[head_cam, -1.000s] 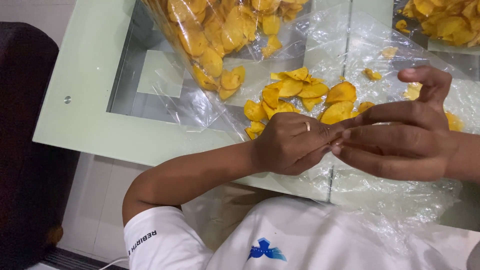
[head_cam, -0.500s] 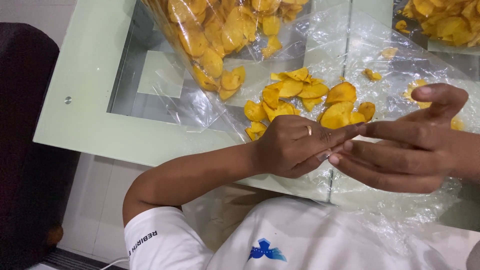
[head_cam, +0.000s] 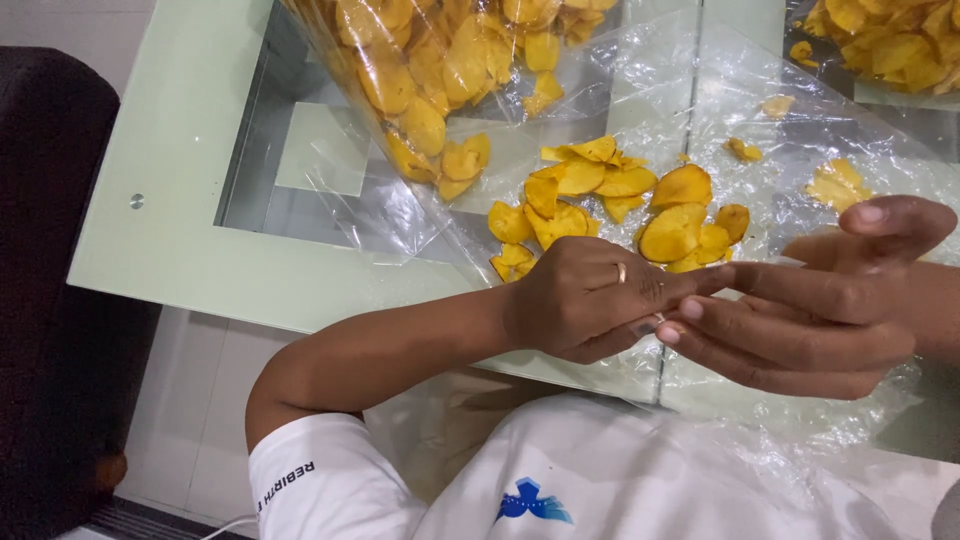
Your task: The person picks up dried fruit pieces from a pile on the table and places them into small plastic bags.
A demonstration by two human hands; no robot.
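My left hand [head_cam: 590,300], with a ring on one finger, is curled over the near edge of the glass table [head_cam: 180,250] and pinches a bit of thin clear plastic bag [head_cam: 800,430]. That bag crumples down over my lap. My right hand [head_cam: 810,310] faces the left one with its fingers stretched out and its thumb lifted. Its fingertips touch the left hand's fingers at the pinch. Just beyond both hands, a small heap of yellow chips [head_cam: 600,200] lies on a clear plastic sheet [head_cam: 720,110].
A large clear bag full of yellow chips [head_cam: 440,60] lies at the back of the table. Another pile of chips [head_cam: 890,40] is at the top right, with loose ones [head_cam: 835,185] near it. A dark chair [head_cam: 50,300] stands on the left.
My right hand has slid to the right and spread out, its thumb rising off the left hand. The left hand has stayed in place, still curled.
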